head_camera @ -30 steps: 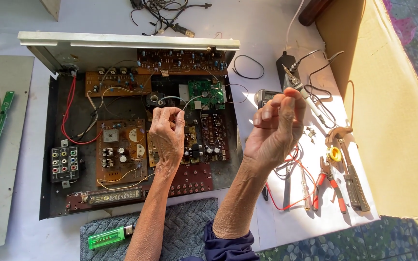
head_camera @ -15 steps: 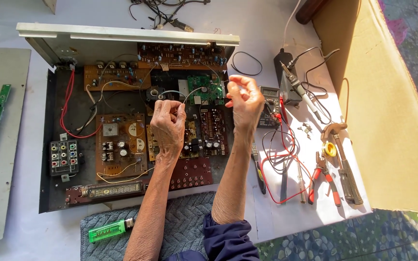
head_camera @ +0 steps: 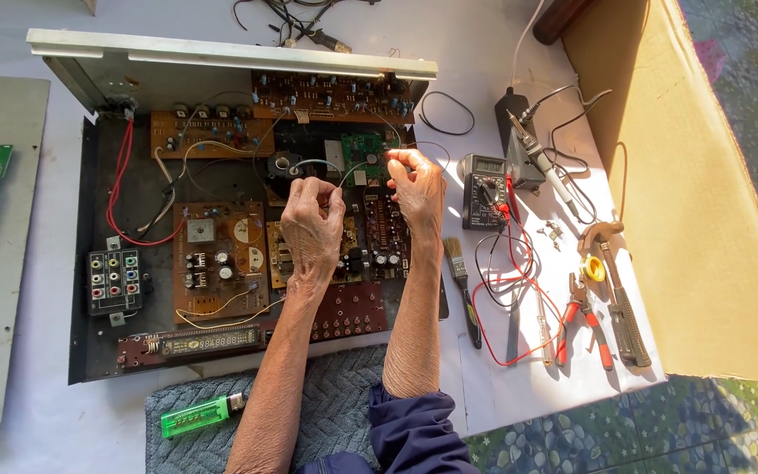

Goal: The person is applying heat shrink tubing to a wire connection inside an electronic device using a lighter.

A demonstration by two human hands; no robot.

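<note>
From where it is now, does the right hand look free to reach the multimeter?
Probably yes. The right hand is pinching a thin wire over the open chassis, and the multimeter lies just beside it on the table, with nothing between them.

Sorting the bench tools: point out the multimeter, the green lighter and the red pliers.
multimeter (head_camera: 486, 191), head view, on its dial.
green lighter (head_camera: 196, 416), head view, middle of its body.
red pliers (head_camera: 586, 326), head view, on a red handle.
</note>
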